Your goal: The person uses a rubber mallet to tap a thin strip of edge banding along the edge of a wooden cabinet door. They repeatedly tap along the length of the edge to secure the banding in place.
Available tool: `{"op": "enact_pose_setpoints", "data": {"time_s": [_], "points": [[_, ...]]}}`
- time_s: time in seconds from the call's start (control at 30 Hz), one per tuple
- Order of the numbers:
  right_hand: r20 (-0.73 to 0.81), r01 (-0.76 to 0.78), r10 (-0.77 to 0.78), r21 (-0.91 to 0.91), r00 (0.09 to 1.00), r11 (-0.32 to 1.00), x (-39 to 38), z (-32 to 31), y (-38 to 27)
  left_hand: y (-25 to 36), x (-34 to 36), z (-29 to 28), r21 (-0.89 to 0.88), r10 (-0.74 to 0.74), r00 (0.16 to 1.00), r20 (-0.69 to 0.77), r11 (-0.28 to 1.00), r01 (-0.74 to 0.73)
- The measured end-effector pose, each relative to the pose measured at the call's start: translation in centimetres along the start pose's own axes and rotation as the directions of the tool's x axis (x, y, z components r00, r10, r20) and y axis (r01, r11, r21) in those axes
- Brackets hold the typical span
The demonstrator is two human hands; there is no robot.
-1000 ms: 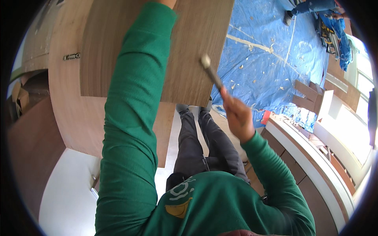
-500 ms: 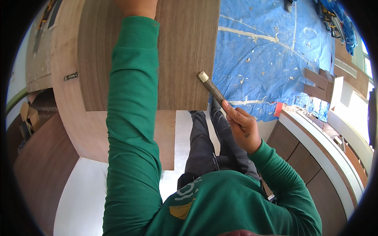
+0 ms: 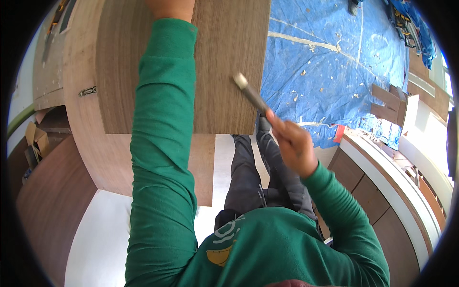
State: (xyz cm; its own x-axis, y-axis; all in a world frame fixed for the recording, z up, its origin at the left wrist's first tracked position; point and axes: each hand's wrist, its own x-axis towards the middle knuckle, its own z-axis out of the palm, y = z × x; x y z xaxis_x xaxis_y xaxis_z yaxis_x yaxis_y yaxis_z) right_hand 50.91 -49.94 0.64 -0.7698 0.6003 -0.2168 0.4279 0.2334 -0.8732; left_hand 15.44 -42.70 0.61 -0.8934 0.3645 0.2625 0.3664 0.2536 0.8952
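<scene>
My right hand (image 3: 295,146) is closed around the lower end of a dark rod with a pale tip (image 3: 252,96). The rod slants up and left, its tip in front of a brown wood-grain panel (image 3: 227,71); I cannot tell whether they touch. Motion blurs the hand and the tip. At the top edge my left arm reaches over the panel, with only the wrist and back part of my left hand (image 3: 171,8) showing; its fingers lie outside the picture. A metal hinge (image 3: 87,91) sits on the paler cabinet side (image 3: 80,52) left of the panel.
Blue sheeting (image 3: 311,71) with scraps and pale tape covers the floor ahead right. Brown cabinets with a white edge (image 3: 382,191) curve along the right. An opened cardboard box (image 3: 37,138) stands on a shelf at left. Tools (image 3: 406,31) lie at the far right.
My right hand has swung slightly up and left, carrying the rod's tip further over the panel. The left arm and the surroundings have shifted slightly right in the picture.
</scene>
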Motion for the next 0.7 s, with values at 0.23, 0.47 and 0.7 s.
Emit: {"op": "enact_pose_setpoints", "data": {"time_s": [0.23, 0.47, 0.7], "points": [[-0.064, 0.031, -0.032, -0.026, 0.997, 0.999, 1.7, 0.4, 0.3, -0.4, 0.3, 0.3, -0.067, 0.01, 1.0, 0.006, 0.998, -0.01], [-0.053, 0.003, -0.001, 0.041, 0.999, 0.999, 4.4, 0.2, 0.1, -0.2, 0.1, 0.3, -0.06, 0.008, 0.999, 0.037, 0.998, -0.006], [-0.053, 0.025, -0.027, -0.038, 0.998, 0.999, -1.9, 0.7, 0.3, -0.3, 0.2, -0.4, -0.052, 0.0, 1.0, 0.023, 0.999, 0.001]]}}
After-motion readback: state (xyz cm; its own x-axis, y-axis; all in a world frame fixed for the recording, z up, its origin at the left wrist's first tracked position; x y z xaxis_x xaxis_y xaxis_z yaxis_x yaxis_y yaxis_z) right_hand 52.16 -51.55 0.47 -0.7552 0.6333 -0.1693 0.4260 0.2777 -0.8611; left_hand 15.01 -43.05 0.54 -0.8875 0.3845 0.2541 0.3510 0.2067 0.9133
